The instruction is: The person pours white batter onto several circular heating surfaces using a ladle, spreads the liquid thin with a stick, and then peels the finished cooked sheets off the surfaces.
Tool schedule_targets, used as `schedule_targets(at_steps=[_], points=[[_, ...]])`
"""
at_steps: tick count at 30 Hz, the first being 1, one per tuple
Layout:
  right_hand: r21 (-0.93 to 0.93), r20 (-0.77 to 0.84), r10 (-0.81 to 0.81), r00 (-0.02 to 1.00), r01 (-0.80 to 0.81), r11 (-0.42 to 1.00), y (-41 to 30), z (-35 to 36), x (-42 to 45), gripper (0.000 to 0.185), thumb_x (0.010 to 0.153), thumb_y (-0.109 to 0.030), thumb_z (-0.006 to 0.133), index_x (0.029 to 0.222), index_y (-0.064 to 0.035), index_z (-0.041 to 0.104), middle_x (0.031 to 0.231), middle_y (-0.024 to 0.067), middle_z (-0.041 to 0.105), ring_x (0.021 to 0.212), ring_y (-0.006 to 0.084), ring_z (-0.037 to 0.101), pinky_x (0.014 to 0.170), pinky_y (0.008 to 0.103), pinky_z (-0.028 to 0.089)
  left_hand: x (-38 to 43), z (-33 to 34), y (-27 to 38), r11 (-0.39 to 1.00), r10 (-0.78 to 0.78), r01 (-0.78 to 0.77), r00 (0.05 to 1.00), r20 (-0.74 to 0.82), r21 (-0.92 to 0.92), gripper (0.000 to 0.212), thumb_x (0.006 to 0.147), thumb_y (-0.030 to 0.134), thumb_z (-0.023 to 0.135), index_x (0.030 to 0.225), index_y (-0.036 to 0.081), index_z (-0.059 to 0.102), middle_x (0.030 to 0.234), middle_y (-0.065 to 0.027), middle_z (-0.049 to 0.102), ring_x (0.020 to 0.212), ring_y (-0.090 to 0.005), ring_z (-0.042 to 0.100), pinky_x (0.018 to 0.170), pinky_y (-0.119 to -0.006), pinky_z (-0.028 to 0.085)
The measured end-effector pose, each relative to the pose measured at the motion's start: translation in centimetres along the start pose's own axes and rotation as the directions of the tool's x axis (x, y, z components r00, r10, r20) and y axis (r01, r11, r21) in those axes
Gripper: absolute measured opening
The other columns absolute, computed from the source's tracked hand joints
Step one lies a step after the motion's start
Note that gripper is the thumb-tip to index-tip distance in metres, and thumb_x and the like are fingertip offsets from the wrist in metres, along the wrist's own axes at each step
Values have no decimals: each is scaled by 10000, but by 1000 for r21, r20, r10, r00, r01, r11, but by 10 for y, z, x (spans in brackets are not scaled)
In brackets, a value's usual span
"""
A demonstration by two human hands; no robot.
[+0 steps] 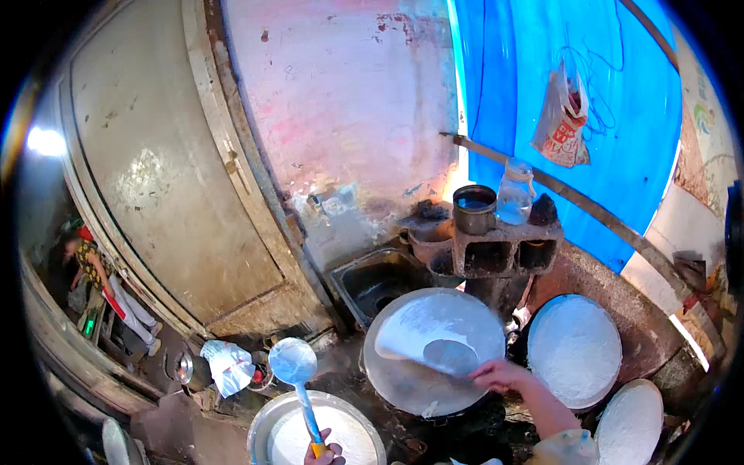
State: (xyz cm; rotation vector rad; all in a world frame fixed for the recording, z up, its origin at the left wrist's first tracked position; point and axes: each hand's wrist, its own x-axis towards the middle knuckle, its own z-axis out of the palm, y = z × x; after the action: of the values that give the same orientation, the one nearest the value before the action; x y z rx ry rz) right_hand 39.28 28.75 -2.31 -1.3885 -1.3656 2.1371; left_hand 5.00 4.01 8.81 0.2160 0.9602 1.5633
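My left hand point(325, 454), low in view, grips the yellow handle end of a ladle point(294, 361). Its blue-white, coated bowl is raised above the far rim of a wide metal basin point(258, 433) of white batter-like stuff point(290, 430). My right hand point(501, 376) reaches over the right side of a large round griddle point(401, 378). Its fingertips close on the near edge of what looks like a thin grey round disc point(450, 354), lying against a white layer point(415, 322). That layer covers the griddle's far part; bare grey surface shows nearer me.
Round white-topped trays point(574, 351) point(630, 424) stand at right. Behind the griddle are a sink point(372, 279) and a concrete block point(505, 247) bearing a dark pot point(475, 212) and a plastic jar point(515, 195). A white plastic bag point(226, 363) sits left. A person point(110, 282) is far left.
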Motion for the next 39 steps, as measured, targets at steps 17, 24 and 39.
schedule_targets(at_steps=[17, 24, 39], points=[[-97, -347, -158, 924, 132, 986, -26, -30, 47, 284, 715, -177, 738, 971, -75, 672, 615, -6, 559, 450, 59, 434, 408, 226, 327, 20, 21, -4, 981, -34, 22, 998, 61, 195, 460, 841, 126, 571, 1247, 40, 373, 763, 17, 398, 535, -22, 361, 427, -144, 281], [-221, 144, 82, 986, -49, 974, -13, -23, -5, 317, 750, -163, 699, 1045, -62, 640, 590, -11, 531, 389, 62, 378, 356, 217, 269, 7, 2, -3, 983, -57, 66, 997, -60, 173, 516, 811, 68, 567, 1280, 45, 353, 785, 0, 429, 504, -30, 368, 408, -153, 294], [-206, 87, 101, 991, -81, 975, 8, -57, -34, 300, 769, -121, 698, 1048, -30, 638, 630, 21, 574, 413, 55, 421, 368, 207, 293, 14, -21, -22, 987, -147, 148, 989, -21, 61, 508, 835, 84, 571, 1295, 67, 356, 758, 13, 417, 485, -30, 362, 384, -155, 291]])
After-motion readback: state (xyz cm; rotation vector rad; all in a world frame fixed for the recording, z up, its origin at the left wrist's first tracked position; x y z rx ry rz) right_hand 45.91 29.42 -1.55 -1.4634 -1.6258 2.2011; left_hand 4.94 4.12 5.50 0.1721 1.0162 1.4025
